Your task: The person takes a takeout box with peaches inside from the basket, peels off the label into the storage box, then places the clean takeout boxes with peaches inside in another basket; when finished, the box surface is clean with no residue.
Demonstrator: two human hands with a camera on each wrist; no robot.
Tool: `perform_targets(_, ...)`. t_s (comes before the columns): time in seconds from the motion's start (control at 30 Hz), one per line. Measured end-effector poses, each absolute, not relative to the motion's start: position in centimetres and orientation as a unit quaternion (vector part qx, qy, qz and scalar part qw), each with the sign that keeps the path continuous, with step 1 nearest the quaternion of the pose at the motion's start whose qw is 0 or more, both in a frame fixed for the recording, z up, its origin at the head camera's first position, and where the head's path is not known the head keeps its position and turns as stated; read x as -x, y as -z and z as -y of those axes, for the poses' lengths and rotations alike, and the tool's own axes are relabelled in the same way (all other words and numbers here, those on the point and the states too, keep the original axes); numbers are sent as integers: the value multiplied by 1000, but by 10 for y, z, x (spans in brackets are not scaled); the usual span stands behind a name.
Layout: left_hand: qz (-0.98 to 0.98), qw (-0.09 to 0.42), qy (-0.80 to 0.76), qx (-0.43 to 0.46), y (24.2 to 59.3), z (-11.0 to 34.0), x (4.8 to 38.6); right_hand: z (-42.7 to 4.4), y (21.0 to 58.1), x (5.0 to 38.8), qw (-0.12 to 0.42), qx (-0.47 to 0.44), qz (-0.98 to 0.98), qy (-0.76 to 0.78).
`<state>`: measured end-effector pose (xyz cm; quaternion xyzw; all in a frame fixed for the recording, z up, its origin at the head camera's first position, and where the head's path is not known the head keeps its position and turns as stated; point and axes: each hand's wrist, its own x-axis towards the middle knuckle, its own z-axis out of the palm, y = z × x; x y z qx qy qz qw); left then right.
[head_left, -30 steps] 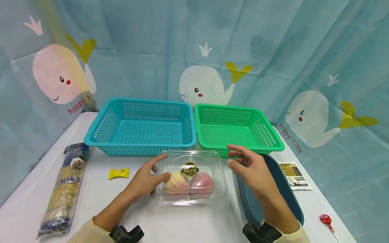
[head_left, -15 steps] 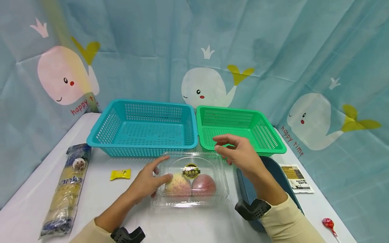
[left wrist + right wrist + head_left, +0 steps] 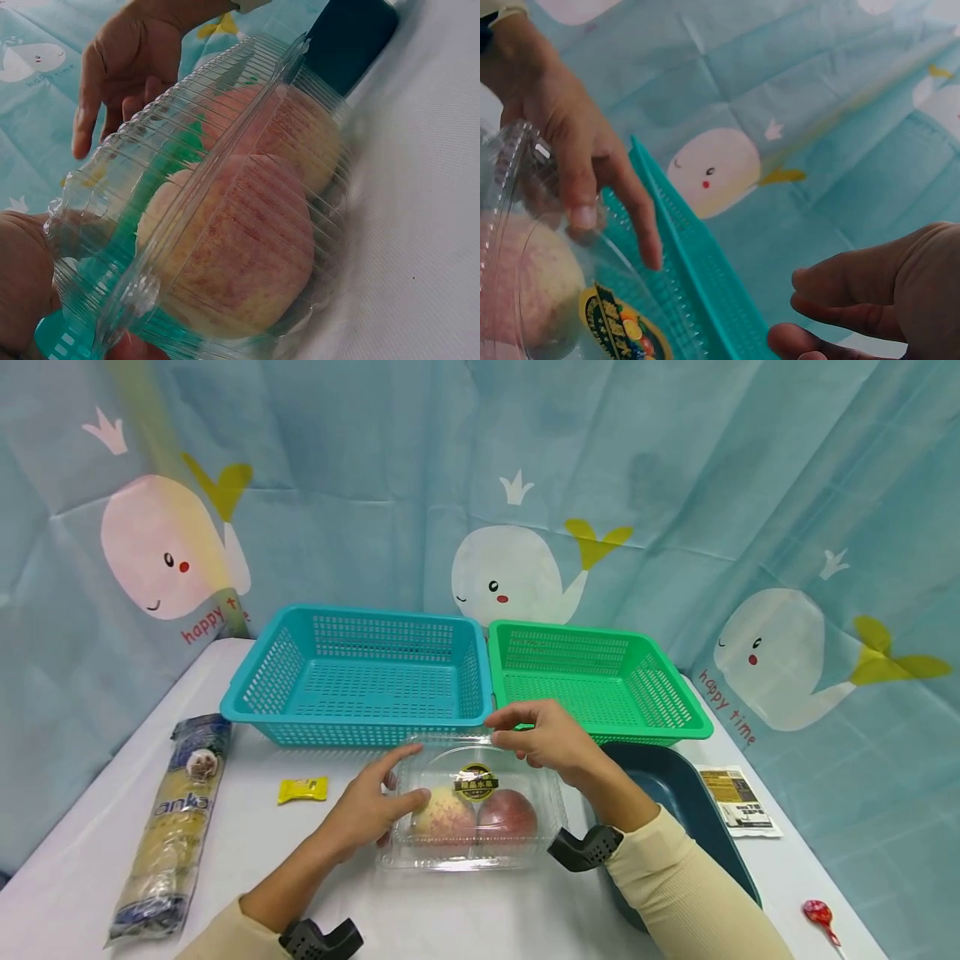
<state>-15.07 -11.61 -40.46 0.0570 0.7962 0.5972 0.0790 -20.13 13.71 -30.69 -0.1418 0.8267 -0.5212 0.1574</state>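
A clear plastic fruit box [image 3: 525, 772] with a dark gold-lettered label [image 3: 476, 782] lies on the white table, its lid down. Two peaches sit side by side inside, a pale yellow-pink peach [image 3: 442, 817] and a redder peach [image 3: 507, 816]. My left hand [image 3: 371, 806] grips the left side of the box, thumb on the lid and index finger stretched along it. Over the far edge of the box hovers my right hand [image 3: 551, 739], fingers loosely bent. The right wrist view shows a gap between that hand's thumb [image 3: 810, 341] and index finger, with nothing held.
Behind the box stand a blue basket [image 3: 360, 724] and a green basket [image 3: 660, 727]. A dark blue tray [image 3: 675, 785] lies under my right forearm. Left are a yellow-wrapped sweet [image 3: 303, 789] and a long food packet [image 3: 172, 827]; right are a sachet [image 3: 738, 802] and a lollipop [image 3: 817, 912].
My right hand has moved left, from beside the box to above its far edge. The left hand keeps its place on the box, which stays put.
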Motion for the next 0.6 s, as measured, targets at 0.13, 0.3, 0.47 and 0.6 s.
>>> perform_targets(0.13,-797,78,-596,-53,405,115,151,-132,311,207,171,144,-837,500)
perform_targets(0.3,-798,81,-596,-50,404,115,151,-127,319,212,184,149,-844,481)
perform_targets(0.47,-795,82,-598,-50,404,116,151,-123,327,216,195,154,-849,466)
perform_targets(0.6,-794,85,-599,-50,405,116,152,-121,330,217,208,160,-848,461)
